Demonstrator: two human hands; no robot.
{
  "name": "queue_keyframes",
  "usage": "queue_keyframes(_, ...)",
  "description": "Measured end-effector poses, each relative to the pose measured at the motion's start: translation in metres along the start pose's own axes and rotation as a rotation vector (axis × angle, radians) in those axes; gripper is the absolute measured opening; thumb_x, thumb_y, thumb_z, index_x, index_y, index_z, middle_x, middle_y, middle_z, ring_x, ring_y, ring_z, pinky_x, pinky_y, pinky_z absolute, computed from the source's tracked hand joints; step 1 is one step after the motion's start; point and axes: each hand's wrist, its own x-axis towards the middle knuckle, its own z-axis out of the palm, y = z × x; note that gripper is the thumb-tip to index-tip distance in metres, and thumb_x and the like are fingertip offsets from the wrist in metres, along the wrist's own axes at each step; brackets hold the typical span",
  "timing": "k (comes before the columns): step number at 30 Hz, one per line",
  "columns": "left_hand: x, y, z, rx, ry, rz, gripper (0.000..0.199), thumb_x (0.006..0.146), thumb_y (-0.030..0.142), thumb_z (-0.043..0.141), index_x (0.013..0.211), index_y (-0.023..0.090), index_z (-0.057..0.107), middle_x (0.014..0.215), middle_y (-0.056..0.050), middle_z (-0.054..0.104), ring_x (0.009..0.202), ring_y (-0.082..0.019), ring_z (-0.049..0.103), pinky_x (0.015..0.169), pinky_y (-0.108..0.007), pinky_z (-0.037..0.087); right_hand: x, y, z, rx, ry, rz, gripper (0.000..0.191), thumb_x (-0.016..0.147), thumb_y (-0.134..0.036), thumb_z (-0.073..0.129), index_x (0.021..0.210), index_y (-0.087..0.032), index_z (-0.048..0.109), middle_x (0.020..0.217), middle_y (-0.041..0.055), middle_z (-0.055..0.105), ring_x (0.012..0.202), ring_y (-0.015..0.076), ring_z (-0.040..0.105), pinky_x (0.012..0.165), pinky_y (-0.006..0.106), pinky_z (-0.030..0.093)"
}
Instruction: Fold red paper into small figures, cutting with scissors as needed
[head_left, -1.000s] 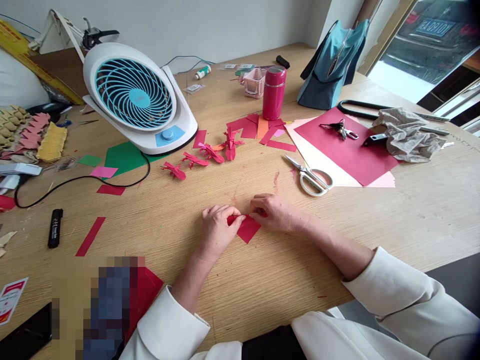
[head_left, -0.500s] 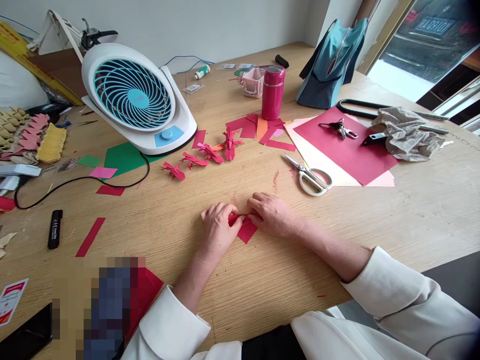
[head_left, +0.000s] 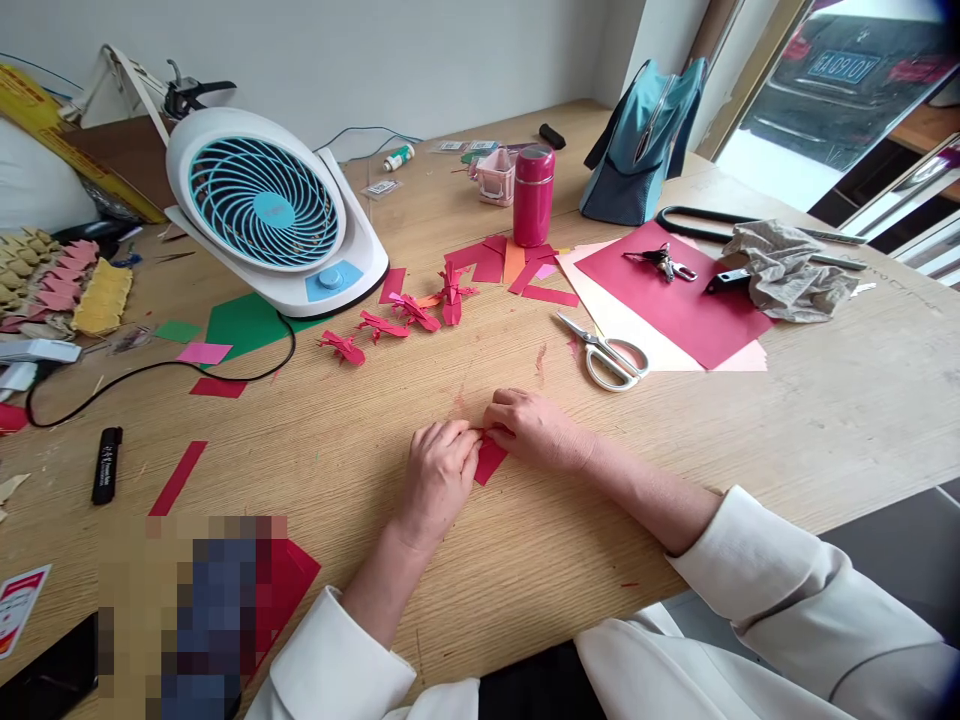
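A small piece of red paper [head_left: 490, 462] lies on the wooden table, its upper part covered by my fingers. My left hand [head_left: 441, 472] presses and pinches its left side, fingers bent together. From the right, my right hand [head_left: 531, 428] grips the paper's upper edge, its fingertips close beside the left ones. Beyond the hands stand several folded red paper figures [head_left: 382, 325] in a slanting row. White-handled scissors [head_left: 609, 360] rest to the right, points toward the upper left.
A white fan [head_left: 270, 215] stands at the back left, its black cable looping leftward. Behind the scissors are a pink flask [head_left: 534, 195], stacked paper sheets [head_left: 675, 290] with keys, crumpled cloth [head_left: 791, 270] and a blue bag [head_left: 645, 145]. A black marker [head_left: 107, 465] lies left.
My left hand has turned and moved over the left side of the red paper, covering more of it. The fingertips of both hands are closer together. The whole view has shifted slightly.
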Motion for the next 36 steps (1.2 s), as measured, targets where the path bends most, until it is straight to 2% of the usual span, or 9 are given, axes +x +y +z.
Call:
queue_keyframes(2,-0.007,0.008,-0.002,0.041,-0.017,0.002,0.024,0.097,0.021,0.048,0.115,0.019,0.064,0.118,-0.009,0.067,0.100,-0.023,0.061,0.088,-0.039,0.043,-0.001,0.000,0.001,-0.034,-0.004,-0.036,0.016,0.094,-0.015,0.052,0.087,-0.013,0.066,0.088,0.0081,0.060,0.081,0.0165,0.052,0.077,0.027,0.040)
queue_keyframes(7,-0.020,0.025,-0.001,0.141,-0.065,-0.039,0.035,0.093,0.025,0.057,0.127,0.017,0.058,0.127,-0.012,0.065,0.107,-0.027,0.060,0.090,-0.042,0.046,-0.018,-0.003,0.005,-0.152,0.031,-0.117,0.023,0.099,-0.018,0.045,0.089,-0.013,0.065,0.093,0.0104,0.060,0.082,0.0180,0.051,0.079,0.030,0.040)
queue_keyframes(11,-0.025,0.030,0.002,0.163,-0.092,-0.050,0.041,0.091,0.024,0.058,0.131,0.018,0.056,0.134,-0.012,0.061,0.114,-0.029,0.058,0.095,-0.044,0.046,-0.041,-0.009,0.011,-0.281,0.039,-0.166,0.023,0.099,-0.021,0.044,0.107,-0.012,0.064,0.104,0.0138,0.062,0.091,0.0224,0.053,0.082,0.036,0.042)
queue_keyframes(13,-0.027,0.031,0.003,0.178,-0.096,-0.051,0.042,0.091,0.025,0.058,0.132,0.017,0.055,0.137,-0.012,0.060,0.117,-0.029,0.057,0.097,-0.044,0.046,-0.050,-0.012,0.014,-0.290,0.049,-0.169,0.027,0.100,-0.021,0.043,0.118,-0.012,0.061,0.111,0.0153,0.062,0.097,0.0236,0.054,0.085,0.037,0.043)
queue_keyframes(16,-0.029,0.033,0.004,0.201,-0.101,-0.054,0.044,0.092,0.026,0.058,0.135,0.015,0.054,0.139,-0.013,0.057,0.120,-0.029,0.055,0.100,-0.044,0.046,-0.055,-0.014,0.017,-0.294,0.062,-0.161,0.031,0.100,-0.019,0.041,0.124,-0.012,0.059,0.119,0.0160,0.061,0.102,0.0244,0.056,0.089,0.039,0.044)
queue_keyframes(23,-0.034,0.034,0.009,0.222,-0.111,-0.070,0.045,0.095,0.028,0.052,0.138,0.015,0.052,0.143,-0.013,0.054,0.124,-0.028,0.052,0.101,-0.042,0.047,-0.055,-0.019,0.021,-0.299,0.054,-0.113,0.030,0.099,-0.017,0.042,0.121,-0.011,0.062,0.117,0.0178,0.063,0.104,0.0268,0.056,0.090,0.041,0.045)
queue_keyframes(31,-0.032,0.036,0.007,0.284,-0.117,-0.045,0.044,0.098,0.032,0.047,0.137,0.014,0.055,0.145,-0.011,0.054,0.123,-0.028,0.054,0.099,-0.040,0.049,-0.056,-0.024,0.022,-0.325,0.046,-0.096,0.031,0.096,-0.016,0.047,0.122,-0.009,0.063,0.125,0.0172,0.062,0.104,0.0271,0.056,0.093,0.041,0.046)
queue_keyframes(36,-0.033,0.037,0.005,0.318,-0.117,-0.028,0.045,0.099,0.030,0.046,0.139,0.012,0.053,0.145,-0.010,0.054,0.123,-0.027,0.054,0.099,-0.040,0.050,-0.062,-0.030,0.030,-0.353,0.122,-0.123,0.035,0.095,-0.012,0.047,0.127,-0.006,0.060,0.130,0.0174,0.061,0.101,0.0265,0.055,0.081,0.039,0.048)
